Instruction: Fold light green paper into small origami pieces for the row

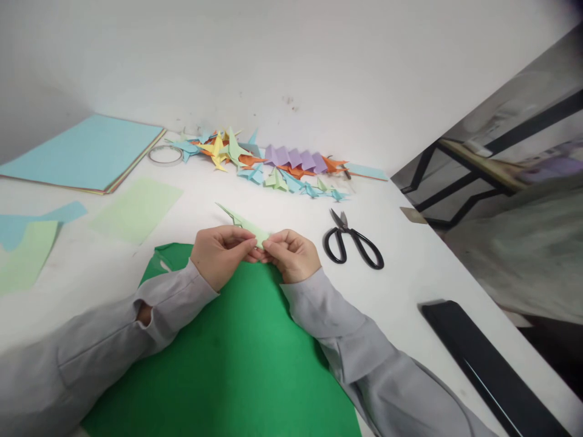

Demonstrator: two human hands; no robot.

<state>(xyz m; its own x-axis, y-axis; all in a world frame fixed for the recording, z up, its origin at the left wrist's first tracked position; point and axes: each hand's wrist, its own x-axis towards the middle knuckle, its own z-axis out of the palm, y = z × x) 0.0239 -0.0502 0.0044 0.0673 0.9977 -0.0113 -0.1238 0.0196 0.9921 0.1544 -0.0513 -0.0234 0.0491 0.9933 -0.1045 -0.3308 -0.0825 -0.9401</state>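
Note:
A pale green folded paper piece (249,227) is held between my two hands, its narrow pointed end sticking out to the upper left. My left hand (221,254) is closed, thumb and fingers pinching the piece near its middle. At its right end my right hand (292,254) pinches it too, and the fingertips of both hands nearly meet. Beneath both hands lies a green sheet (228,358). The part of the folded paper inside the fingers is hidden.
Black-handled scissors (345,233) lie right of my hands. Folded paper figures (218,149) and a purple pleated strip (296,159) line the wall. At left are stacked coloured sheets (86,152), a tape roll (165,155) and a light green sheet (139,209). A black long object (487,364) lies lower right.

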